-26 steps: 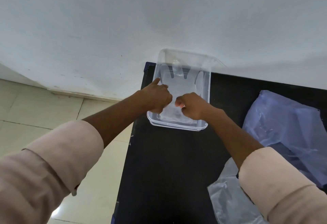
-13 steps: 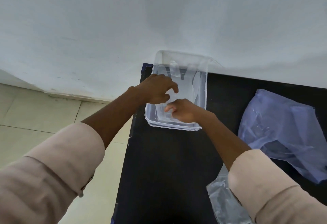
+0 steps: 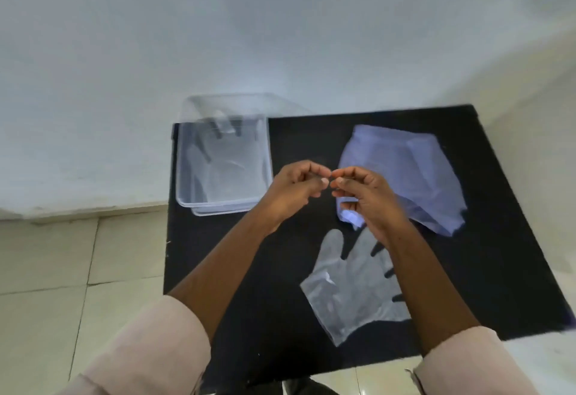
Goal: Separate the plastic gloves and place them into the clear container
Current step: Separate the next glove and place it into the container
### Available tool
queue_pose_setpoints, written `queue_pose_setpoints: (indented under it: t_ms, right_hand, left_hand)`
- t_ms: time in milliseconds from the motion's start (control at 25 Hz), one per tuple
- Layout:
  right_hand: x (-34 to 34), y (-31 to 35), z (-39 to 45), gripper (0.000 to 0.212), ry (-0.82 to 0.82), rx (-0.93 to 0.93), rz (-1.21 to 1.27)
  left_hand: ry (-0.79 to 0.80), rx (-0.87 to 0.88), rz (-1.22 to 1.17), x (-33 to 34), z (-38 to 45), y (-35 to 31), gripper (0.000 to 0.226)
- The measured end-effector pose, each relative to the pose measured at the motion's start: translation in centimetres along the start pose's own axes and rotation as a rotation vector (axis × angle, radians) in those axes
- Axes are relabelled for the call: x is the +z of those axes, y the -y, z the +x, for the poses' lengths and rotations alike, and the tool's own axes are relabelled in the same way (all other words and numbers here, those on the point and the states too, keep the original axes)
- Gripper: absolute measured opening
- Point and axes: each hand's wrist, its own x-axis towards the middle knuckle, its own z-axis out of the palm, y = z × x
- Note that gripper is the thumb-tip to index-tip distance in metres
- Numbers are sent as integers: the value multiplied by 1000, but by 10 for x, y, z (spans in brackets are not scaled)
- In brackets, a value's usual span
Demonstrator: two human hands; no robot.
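Both hands had left the clear container point(image 3: 223, 161), meeting fingertip to fingertip; left hand point(image 3: 294, 189) and right hand point(image 3: 363, 196) looked empty, probably poised over the plastic glove point(image 3: 346, 288) below them.
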Motion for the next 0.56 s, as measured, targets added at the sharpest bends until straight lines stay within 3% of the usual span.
queue_pose_setpoints:
  t_ms: [280,440,560]
  right_hand:
    - [-69,-88,-79,9,-75,156,23]
    - [-70,-143,-109,10,-78,335,11]
    - [-59,-174,-124,11,-50,427,-42]
  left_hand:
    - [97,-176,-6,86,-39,61,18]
    - [-289,-309,344,83,-55,115,26]
    - [-287,-398,519,77,-64,143,28]
